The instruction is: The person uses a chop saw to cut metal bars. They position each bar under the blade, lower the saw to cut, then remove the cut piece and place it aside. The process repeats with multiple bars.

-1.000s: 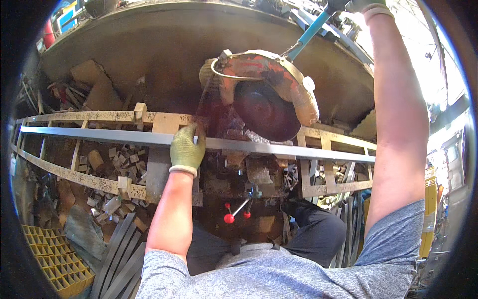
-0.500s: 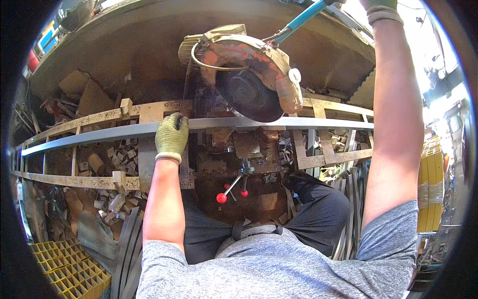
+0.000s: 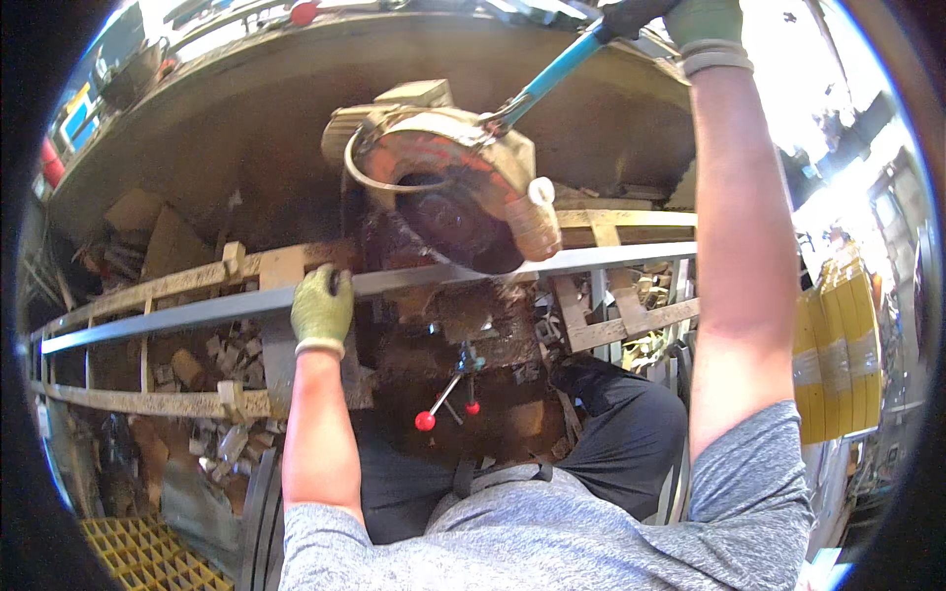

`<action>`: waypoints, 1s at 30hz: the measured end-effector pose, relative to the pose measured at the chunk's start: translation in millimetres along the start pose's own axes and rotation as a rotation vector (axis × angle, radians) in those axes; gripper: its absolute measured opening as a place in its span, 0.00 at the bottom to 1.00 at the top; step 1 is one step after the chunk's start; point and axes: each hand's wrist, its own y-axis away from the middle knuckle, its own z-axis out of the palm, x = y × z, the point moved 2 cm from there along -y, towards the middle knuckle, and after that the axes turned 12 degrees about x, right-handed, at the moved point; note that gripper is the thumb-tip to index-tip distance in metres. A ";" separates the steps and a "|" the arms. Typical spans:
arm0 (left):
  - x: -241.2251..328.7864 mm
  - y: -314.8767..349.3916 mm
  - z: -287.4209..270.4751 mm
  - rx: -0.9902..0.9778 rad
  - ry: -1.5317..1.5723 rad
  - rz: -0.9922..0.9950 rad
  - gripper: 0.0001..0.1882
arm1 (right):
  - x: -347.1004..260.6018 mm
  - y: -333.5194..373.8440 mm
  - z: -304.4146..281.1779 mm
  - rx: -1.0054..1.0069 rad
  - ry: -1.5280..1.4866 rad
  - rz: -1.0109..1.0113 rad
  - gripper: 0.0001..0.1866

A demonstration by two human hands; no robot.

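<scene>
A long grey metal bar point(image 3: 212, 311) lies across a wooden frame from left to right. My left hand point(image 3: 322, 313), in a green glove, is closed over the bar, left of the saw. A worn chop saw point(image 3: 434, 148) with a chipped orange and tan guard stands over the bar. The lower edge of its dark cutting disc point(image 3: 453, 231) overlaps the bar in view; whether they touch I cannot tell. At the top edge, my gloved right hand point(image 3: 705, 25) is at the black grip of the saw's blue handle point(image 3: 557, 74), its fingers partly cut off.
Small metal offcuts point(image 3: 235, 362) lie heaped under the wooden frame point(image 3: 158, 399). A clamp lever with red knobs point(image 3: 426, 421) sticks out toward me below the saw. Yellow grids point(image 3: 148, 552) stand at lower left, a wrapped yellow stack point(image 3: 838, 345) at right.
My view has tilted, so the bar and saw sit lower and further left in the picture. Both hands stay at the same places on the bar and handle.
</scene>
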 end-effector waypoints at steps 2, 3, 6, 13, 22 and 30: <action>1.3 -0.3 0.2 -0.007 0.006 0.003 0.25 | 0.0 15.7 5.7 0.178 0.093 0.058 0.17; 2.0 -0.5 -0.6 -0.001 0.013 0.011 0.25 | -1.7 21.9 12.8 0.138 0.101 0.016 0.18; 3.5 -0.6 -2.8 -0.022 0.015 -0.015 0.25 | -3.9 36.3 35.4 0.063 0.067 -0.036 0.20; 2.4 0.5 -4.7 -0.001 -0.006 -0.014 0.25 | -9.5 50.5 53.3 0.243 0.093 0.009 0.17; -5.9 -2.2 5.4 -0.011 -0.044 0.025 0.26 | -2.4 45.0 33.2 0.154 -0.031 -0.041 0.14; -8.1 -0.6 6.2 -0.024 -0.010 -0.015 0.25 | -0.7 47.7 19.9 0.245 0.066 -0.083 0.17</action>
